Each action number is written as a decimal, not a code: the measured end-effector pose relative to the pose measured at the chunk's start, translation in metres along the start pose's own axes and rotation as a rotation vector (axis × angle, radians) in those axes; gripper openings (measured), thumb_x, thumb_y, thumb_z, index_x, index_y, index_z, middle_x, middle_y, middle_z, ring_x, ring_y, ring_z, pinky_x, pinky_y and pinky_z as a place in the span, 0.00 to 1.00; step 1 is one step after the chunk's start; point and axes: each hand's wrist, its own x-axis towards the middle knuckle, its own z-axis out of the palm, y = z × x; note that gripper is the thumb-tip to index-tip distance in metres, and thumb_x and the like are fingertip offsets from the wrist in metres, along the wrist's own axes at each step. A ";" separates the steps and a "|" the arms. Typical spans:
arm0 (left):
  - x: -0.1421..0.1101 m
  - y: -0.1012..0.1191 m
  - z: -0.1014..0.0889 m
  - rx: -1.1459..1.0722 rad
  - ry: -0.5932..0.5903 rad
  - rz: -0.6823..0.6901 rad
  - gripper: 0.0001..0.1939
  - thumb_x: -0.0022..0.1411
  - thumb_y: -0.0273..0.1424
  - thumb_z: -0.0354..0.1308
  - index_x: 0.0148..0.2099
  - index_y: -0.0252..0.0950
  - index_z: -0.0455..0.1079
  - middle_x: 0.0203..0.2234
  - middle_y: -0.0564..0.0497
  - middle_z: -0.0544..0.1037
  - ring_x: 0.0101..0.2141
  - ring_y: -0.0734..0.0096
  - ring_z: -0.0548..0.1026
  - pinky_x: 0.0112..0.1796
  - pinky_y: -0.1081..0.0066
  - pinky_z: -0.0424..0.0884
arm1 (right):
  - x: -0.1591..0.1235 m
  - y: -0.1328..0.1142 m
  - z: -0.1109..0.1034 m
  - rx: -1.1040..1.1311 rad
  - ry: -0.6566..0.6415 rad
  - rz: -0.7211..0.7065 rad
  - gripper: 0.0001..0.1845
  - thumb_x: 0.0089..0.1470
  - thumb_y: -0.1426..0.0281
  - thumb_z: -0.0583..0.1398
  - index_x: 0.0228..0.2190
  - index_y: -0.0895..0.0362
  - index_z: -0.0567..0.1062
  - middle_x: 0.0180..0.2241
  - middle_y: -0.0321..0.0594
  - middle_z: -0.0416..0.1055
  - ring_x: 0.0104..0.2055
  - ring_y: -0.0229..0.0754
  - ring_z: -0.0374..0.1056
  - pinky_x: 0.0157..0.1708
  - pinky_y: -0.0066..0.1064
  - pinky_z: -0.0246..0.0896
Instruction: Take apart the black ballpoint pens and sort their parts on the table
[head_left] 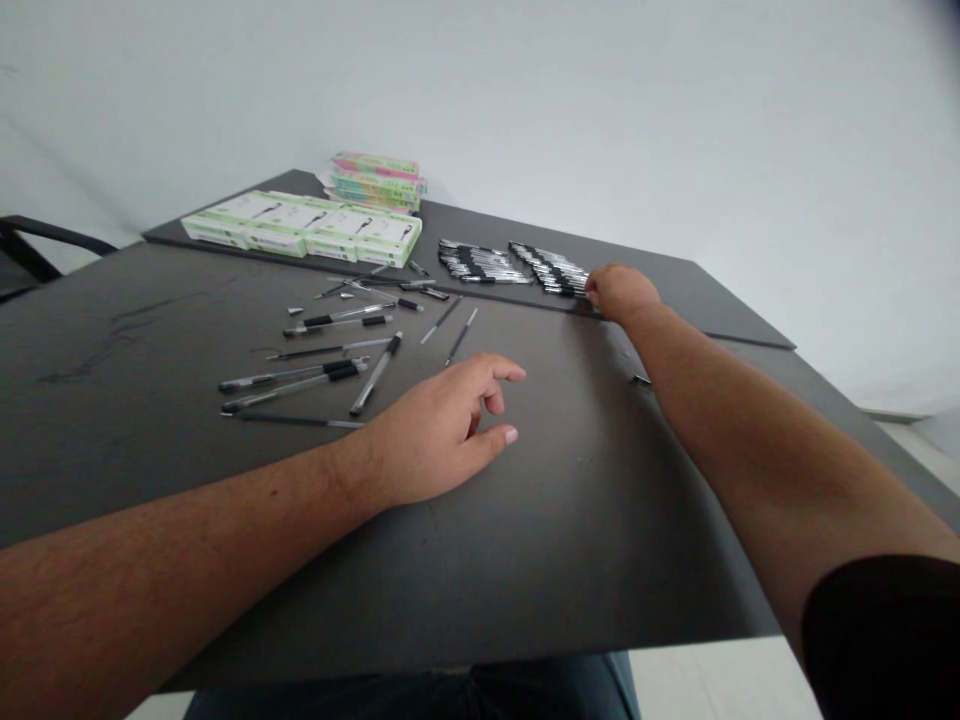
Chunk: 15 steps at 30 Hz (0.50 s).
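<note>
The right hand (622, 293) meets the ranked pens (514, 265), finger grip indeterminate; the left hand (439, 430) lies relaxed, fingers spread, holding nothing, beside loose pens (315, 370).

Gel pens (337, 321): black grips, clear barrels
Surface (562, 520): dark grey, pale smudges
Boxes (300, 230): white, pale green edges
Stacked packs (375, 178): pink and green

Two hands (439, 430) are in view. Four white-and-green boxes (300, 232) lie in a row at upper left of the frame, beside one stack of colourful packets (375, 180). Two packed blocks of pens (484, 262) sit at upper centre; roughly a dozen loose pens (300, 386) lie left of centre, their exact number hard to tell.
</note>
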 end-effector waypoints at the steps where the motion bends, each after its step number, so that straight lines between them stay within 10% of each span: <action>1: 0.000 0.000 0.000 0.006 0.001 0.008 0.26 0.69 0.33 0.65 0.67 0.38 0.70 0.43 0.51 0.80 0.29 0.71 0.75 0.36 0.64 0.72 | -0.002 -0.001 -0.001 0.006 0.014 0.003 0.20 0.73 0.69 0.63 0.59 0.61 0.88 0.62 0.64 0.82 0.60 0.58 0.79 0.60 0.42 0.69; 15: 0.003 0.001 -0.001 0.049 -0.061 -0.021 0.18 0.70 0.35 0.63 0.60 0.40 0.76 0.37 0.54 0.83 0.30 0.69 0.77 0.36 0.65 0.71 | -0.113 0.066 -0.060 0.169 0.174 0.036 0.15 0.66 0.62 0.66 0.48 0.51 0.90 0.42 0.46 0.89 0.43 0.54 0.83 0.48 0.45 0.77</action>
